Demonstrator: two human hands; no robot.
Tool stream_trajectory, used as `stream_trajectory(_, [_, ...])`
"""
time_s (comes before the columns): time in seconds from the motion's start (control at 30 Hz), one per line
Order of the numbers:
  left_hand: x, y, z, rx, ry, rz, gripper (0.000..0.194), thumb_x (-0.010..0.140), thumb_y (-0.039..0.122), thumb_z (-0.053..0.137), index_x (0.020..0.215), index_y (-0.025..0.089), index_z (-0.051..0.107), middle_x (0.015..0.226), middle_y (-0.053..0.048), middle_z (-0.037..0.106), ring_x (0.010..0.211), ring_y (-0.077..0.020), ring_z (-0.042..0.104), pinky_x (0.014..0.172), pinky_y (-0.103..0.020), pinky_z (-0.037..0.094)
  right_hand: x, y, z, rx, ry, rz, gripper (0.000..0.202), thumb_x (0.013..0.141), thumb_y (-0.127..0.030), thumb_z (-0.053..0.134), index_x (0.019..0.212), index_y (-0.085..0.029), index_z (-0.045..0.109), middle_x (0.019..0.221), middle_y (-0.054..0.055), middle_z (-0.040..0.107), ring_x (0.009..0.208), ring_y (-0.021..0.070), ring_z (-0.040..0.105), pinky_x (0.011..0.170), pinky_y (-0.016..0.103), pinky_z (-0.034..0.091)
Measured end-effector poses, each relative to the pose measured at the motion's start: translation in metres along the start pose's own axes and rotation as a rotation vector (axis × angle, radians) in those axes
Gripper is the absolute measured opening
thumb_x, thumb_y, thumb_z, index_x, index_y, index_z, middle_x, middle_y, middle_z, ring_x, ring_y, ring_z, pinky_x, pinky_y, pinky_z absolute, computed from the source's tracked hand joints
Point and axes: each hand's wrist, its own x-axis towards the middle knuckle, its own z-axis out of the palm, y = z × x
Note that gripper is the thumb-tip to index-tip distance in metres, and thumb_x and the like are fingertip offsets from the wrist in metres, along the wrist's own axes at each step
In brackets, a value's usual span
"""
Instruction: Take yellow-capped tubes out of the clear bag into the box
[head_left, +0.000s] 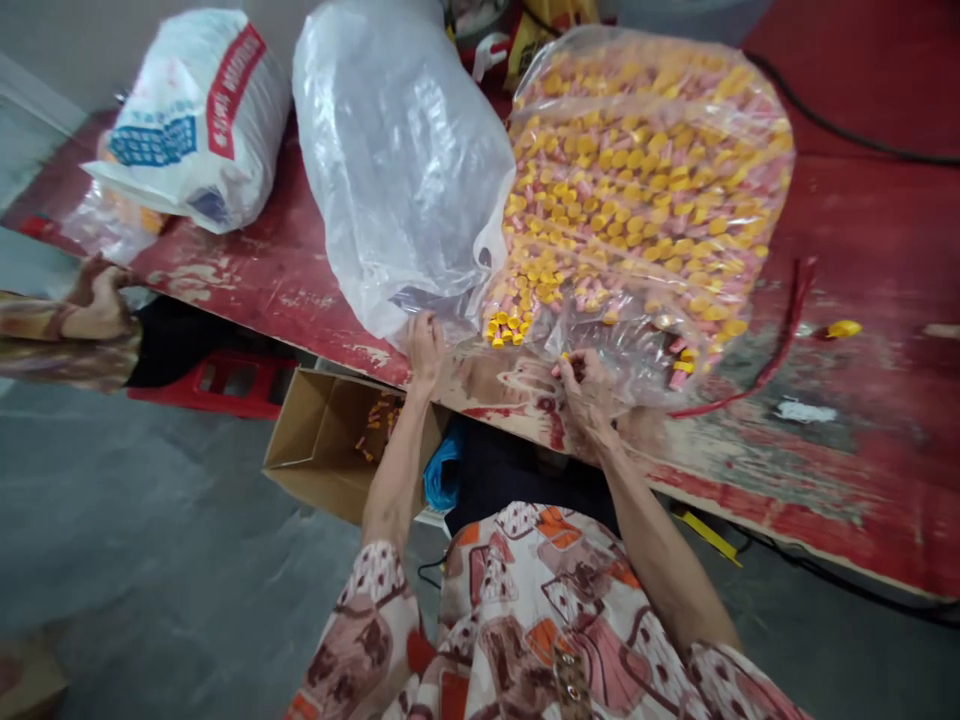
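Tabletop (pixel 862 250): bare right of the parts bag (pixel 645 190), save a red cord (pixel 780 345) and a yellow cap (pixel 844 328). Left of it: clear bag (pixel 397 150) touching, white sack (pixel 195 120) beyond, open strip between. Front edge: both hands beside it.

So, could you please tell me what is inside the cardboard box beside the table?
The cardboard box on the floor holds a few small yellow and pink pieces at its far side. The left forearm and the table edge cover the rest.
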Motion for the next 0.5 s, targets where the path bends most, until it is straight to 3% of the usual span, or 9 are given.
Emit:
stream_trajectory(0.1, [0.043,0.009,0.037,-0.047,-0.007,-0.009,0.020,0.104,0.037,0.071,0.114,0.021,0.069,0.139,-0.025,0.071,0.155,-0.0417,0.056,0.133,-0.068,0.042,0.003,-0.005,-0.001,-0.032,-0.022,0.002,0.044,0.107,-0.073,0.058,0.095,-0.030,0.059,0.087,0.004,0.078,0.079,0.0259,0.070,0.082,0.041,0.053])
stream_trajectory(0.2, [0.050,0.008,0.041,-0.045,0.013,-0.016,0.014,0.101,0.033,0.073,0.106,0.022,0.065,0.129,-0.021,0.074,0.145,-0.0393,0.062,0.134,-0.065,0.041,0.007,-0.016,-0.001,-0.043,0.003,0.000,0.044,0.106,-0.071,0.058,0.095,-0.029,0.060,0.085,0.003,0.076,0.077,0.0248,0.070,0.081,0.040,0.054])
stream_trajectory(0.33, [0.012,0.006,0.021,-0.044,-0.083,0.106,0.010,0.104,0.029,0.071,0.112,0.023,0.071,0.120,-0.013,0.076,0.121,-0.0289,0.070,0.122,-0.047,0.054,0.009,-0.028,0.006,-0.021,0.128,0.010,0.040,0.107,-0.067,0.057,0.096,-0.029,0.062,0.092,0.006,0.079,0.081,0.0251,0.071,0.081,0.039,0.056])
stream_trajectory(0.4, [-0.018,0.013,0.017,-0.087,-0.225,0.176,0.014,0.105,0.032,0.073,0.116,0.024,0.075,0.116,-0.010,0.076,0.113,-0.0256,0.071,0.110,-0.040,0.059,0.008,-0.031,0.015,-0.007,0.099,0.037,0.043,0.105,-0.070,0.059,0.092,-0.029,0.061,0.090,0.007,0.080,0.081,0.0250,0.071,0.084,0.040,0.058])
stream_trajectory(0.5, [-0.056,0.033,0.027,-0.196,-0.433,0.209,0.020,0.104,0.040,0.077,0.116,0.025,0.080,0.113,-0.008,0.078,0.107,-0.0236,0.073,0.102,-0.036,0.061,0.005,-0.036,0.034,0.158,0.080,0.161,0.054,0.101,-0.082,0.058,0.088,-0.030,0.056,0.084,0.005,0.078,0.074,0.0226,0.068,0.079,0.038,0.059])
